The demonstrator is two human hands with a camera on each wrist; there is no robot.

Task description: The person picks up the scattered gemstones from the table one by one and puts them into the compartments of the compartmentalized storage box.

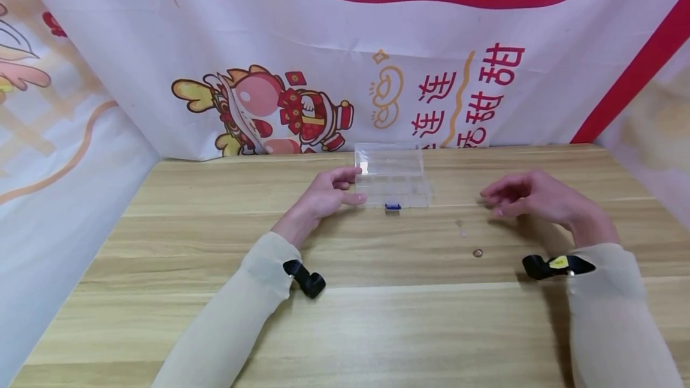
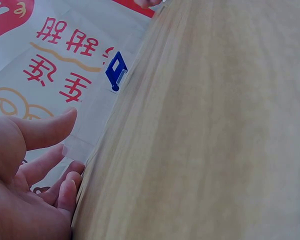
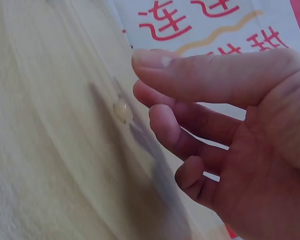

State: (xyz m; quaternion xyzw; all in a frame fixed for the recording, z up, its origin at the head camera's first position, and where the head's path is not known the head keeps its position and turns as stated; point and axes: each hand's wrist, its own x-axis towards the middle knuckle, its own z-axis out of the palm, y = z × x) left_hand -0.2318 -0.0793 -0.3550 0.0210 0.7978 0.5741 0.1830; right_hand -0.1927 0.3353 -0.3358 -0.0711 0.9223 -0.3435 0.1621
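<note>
Lid raised, a clear plastic compartment box (image 1: 392, 191) with a blue latch (image 1: 393, 206) stands at the back of the table. My left hand (image 1: 326, 195) is at its left end, thumb by the front corner and index finger by the raised lid. In the left wrist view the thumb is straight and the other fingers are loosely bent beside the box. To the right, my right hand (image 1: 530, 196) hovers over the table, fingers loosely bent and nothing between them. Beneath it lies a small pale oval piece (image 3: 122, 111). A small brown ring-like piece (image 1: 477, 252) lies nearer me.
The wood-grain table (image 1: 409, 334) ends at a printed white and red cloth (image 1: 318, 35) just behind the box. More cloth (image 1: 70, 154) hangs at the left. Each sleeve has a black strap device (image 1: 304, 279) at the wrist.
</note>
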